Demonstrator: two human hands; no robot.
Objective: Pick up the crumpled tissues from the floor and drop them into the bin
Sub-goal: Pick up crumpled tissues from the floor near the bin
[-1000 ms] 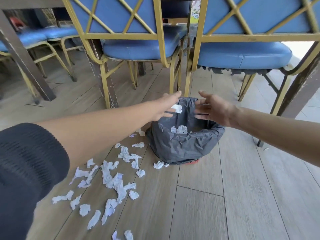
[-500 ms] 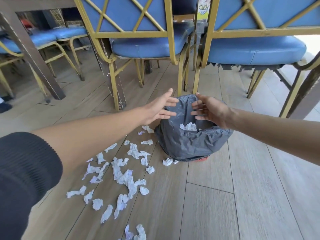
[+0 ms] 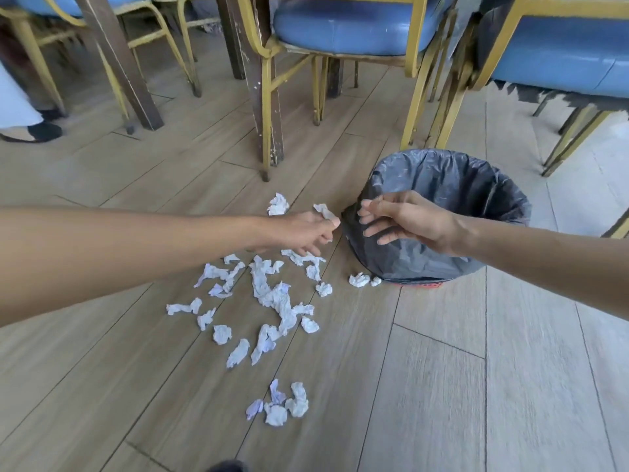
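Several crumpled white tissues (image 3: 272, 294) lie scattered on the wooden floor left of the bin, with a small cluster (image 3: 282, 405) nearer to me and two pieces (image 3: 359, 279) against the bin's base. The bin (image 3: 425, 264) is lined with a black bag and stands at centre right. My left hand (image 3: 306, 233) hangs low over the uppermost tissues, fingers spread downward and holding nothing. One tissue (image 3: 325, 211) lies just behind its thumb. My right hand (image 3: 408, 219) hovers at the bin's near left rim, fingers apart and empty.
Gold-framed chairs with blue seats (image 3: 350, 25) stand close behind the bin, and their legs (image 3: 417, 107) come down near its far rim. Dark wooden table legs (image 3: 265, 97) stand behind the tissues. Another person's shoe (image 3: 41, 131) is at the far left.
The tissue at my left fingertips a second ago has left the hand. Both hands have pulled back from over the bin. The left has dropped toward the floor tissues, and my view has tilted down.
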